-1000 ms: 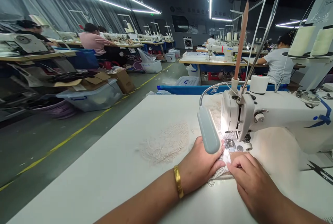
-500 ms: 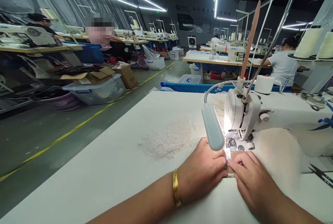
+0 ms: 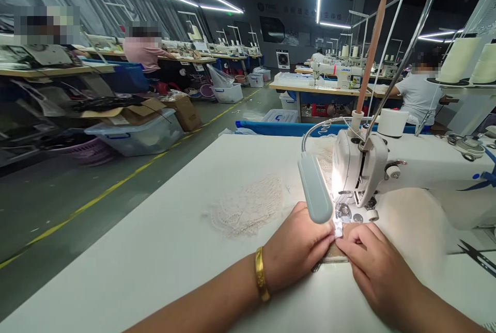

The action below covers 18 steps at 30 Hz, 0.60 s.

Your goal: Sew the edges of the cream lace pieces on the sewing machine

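Note:
A white sewing machine (image 3: pixel 354 168) stands at the right, its lamp (image 3: pixel 315 188) lighting the needle area. Just in front of the needle, my left hand (image 3: pixel 302 248), with a gold bracelet (image 3: pixel 261 273) at the wrist, pinches the left side of a small white fabric piece (image 3: pixel 338 228). Close by on the right, my right hand (image 3: pixel 375 258) has its thumb and fingers pressed together at the same piece's edge. Pale lace (image 3: pixel 248 206) lies flat on the white table (image 3: pixel 155 250), left of my hands. Beige fabric (image 3: pixel 414 230) rests under the machine arm.
Black scissors (image 3: pixel 478 258) lie at the right edge. Thread cones (image 3: pixel 459 59) stand behind the machine. Beyond the table are a blue cloth trough (image 3: pixel 271 128), plastic bins (image 3: pixel 135 134) on the floor, and several people at other sewing tables.
My left fingers have shifted slightly back from the lower edge, showing more of the plate and the white piece. My right hand has barely moved. The view has shifted slightly.

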Tool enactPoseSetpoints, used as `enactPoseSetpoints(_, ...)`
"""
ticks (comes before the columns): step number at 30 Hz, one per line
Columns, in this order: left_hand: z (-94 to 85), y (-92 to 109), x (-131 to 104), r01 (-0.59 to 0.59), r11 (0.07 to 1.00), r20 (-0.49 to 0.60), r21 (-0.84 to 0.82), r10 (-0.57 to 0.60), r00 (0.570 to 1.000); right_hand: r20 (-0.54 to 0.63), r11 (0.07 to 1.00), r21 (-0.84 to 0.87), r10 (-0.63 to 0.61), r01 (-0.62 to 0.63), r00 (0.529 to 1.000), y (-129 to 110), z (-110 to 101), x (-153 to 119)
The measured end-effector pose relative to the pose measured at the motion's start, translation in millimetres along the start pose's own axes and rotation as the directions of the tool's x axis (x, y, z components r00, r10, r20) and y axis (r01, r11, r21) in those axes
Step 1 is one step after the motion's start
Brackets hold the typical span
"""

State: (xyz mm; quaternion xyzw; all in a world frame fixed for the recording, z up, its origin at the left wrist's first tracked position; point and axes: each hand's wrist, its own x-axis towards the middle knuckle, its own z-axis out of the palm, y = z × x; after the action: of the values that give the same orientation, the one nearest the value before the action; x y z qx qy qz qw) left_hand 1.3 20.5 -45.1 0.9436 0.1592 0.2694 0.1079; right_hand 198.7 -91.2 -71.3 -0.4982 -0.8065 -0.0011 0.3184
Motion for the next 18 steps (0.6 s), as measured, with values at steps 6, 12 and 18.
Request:
enactPoseSetpoints(6,2.9,5.1,0.4,-0.114,0.993,-0.038,0.040,0.115,0.993,0.011,1.000,0.001,0.005,-0.005,1.000,-1.4,-0.4,0.1)
enactPoseSetpoints(12,4.7,3.5,-1.7,-0.099,0.992,-0.027,0.077,0.102,0.994,0.008,1.000,-0.017,0.008,-0.007,1.000,1.4,1.7,0.9)
enactPoseSetpoints(18,5.3,0.8,0.6,-0.097,0.991,-0.017,0.086,0.099,0.995,0.011,0.997,-0.074,0.017,-0.016,1.000,4.4,0.5,5.2)
